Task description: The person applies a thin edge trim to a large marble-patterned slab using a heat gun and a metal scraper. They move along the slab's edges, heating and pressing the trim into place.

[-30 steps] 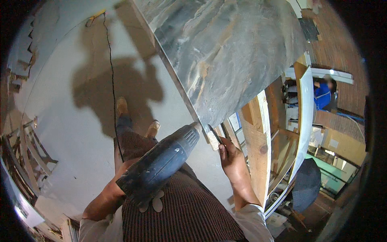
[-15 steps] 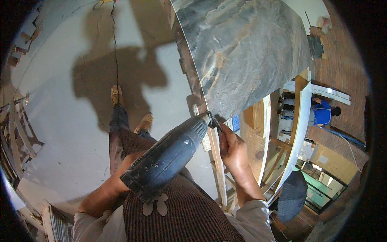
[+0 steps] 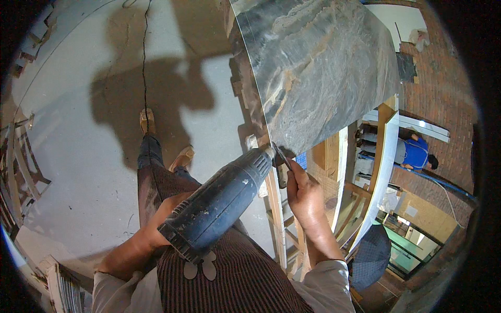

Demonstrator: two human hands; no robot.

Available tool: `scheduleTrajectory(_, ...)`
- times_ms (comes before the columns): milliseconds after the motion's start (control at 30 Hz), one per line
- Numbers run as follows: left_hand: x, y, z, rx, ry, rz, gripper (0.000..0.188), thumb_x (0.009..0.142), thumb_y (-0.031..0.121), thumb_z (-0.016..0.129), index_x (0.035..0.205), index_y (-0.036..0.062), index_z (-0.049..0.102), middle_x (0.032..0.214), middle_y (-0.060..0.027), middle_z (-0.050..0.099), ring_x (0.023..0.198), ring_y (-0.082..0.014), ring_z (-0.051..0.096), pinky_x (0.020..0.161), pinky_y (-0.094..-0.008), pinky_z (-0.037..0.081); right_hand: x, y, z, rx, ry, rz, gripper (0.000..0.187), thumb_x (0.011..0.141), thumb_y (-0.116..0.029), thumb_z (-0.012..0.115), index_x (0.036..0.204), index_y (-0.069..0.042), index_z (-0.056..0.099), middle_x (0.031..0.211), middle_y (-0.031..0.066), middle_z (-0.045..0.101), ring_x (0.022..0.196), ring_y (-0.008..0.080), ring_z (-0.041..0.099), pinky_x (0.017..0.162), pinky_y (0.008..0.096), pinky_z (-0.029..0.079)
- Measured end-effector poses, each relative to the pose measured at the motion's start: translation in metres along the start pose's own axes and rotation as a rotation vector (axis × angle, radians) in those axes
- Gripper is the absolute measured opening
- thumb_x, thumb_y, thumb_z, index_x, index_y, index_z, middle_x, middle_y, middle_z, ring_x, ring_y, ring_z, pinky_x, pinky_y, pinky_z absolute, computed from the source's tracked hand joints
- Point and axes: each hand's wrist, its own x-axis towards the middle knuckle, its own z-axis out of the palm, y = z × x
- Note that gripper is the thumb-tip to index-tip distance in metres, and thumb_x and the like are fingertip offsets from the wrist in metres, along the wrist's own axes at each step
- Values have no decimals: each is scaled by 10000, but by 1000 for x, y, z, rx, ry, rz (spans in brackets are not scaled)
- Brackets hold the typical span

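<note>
My left hand (image 3: 168, 213) is closed round the grip of a dark heat gun (image 3: 216, 201), and the gun's body hides most of the fingers. The gun's metal nozzle (image 3: 269, 149) points at the near corner of a grey marble-patterned sheet (image 3: 323, 73). My right hand (image 3: 305, 194) pinches a thin dark blade-like tool (image 3: 282, 157), its tip at that same corner, close beside the nozzle. The tool's exact kind does not show.
A wooden frame (image 3: 275, 208) stands below the sheet. Beyond it, a long white-edged board (image 3: 377, 182) and a dark umbrella (image 3: 371, 255) are at right. Farther off is a person in blue (image 3: 416, 153). A black cable (image 3: 144, 62) runs along the grey floor (image 3: 78, 172).
The thin tool has turned in my right hand, so its blade now looks narrower. Both hands stay at the sheet's corner, and the whole view has shifted slightly.
</note>
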Motion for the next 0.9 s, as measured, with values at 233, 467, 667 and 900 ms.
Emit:
scheduleTrajectory(233, 4, -4, 0, -80, 24, -72, 548, 788, 173, 781, 1236, -48, 556, 1148, -127, 638, 1027, -166, 606, 925, -314, 477, 1, -1, -4, -93, -30, -66, 332, 911, -33, 567, 1243, -58, 572, 754, 200, 644, 647, 359, 654, 571, 419, 515)
scheduleTrajectory(467, 3, -2, 6, -19, 29, -29, 528, 795, 177, 774, 1224, -49, 566, 1141, -125, 640, 1015, -166, 605, 922, -307, 474, 0, -14, -15, -277, -116, -57, 362, 896, -56, 583, 1258, -65, 555, 715, 178, 626, 621, 349, 640, 555, 437, 514)
scheduleTrajectory(667, 2, -5, 7, 29, 17, -2, 498, 804, 175, 764, 1211, -42, 574, 1140, -122, 642, 1004, -165, 608, 919, -311, 475, -2, -12, -22, -287, -139, -109, 361, 892, -80, 592, 1252, -66, 560, 696, 156, 620, 605, 333, 629, 547, 429, 500)
scheduleTrajectory(900, -1, 0, 10, 279, -35, 28, 533, 801, 195, 760, 1232, -46, 562, 1156, -145, 634, 1031, -211, 620, 934, -327, 470, -10, -9, -23, -306, -187, -95, 364, 888, -82, 587, 1251, -72, 563, 674, 137, 610, 593, 323, 623, 541, 426, 495)
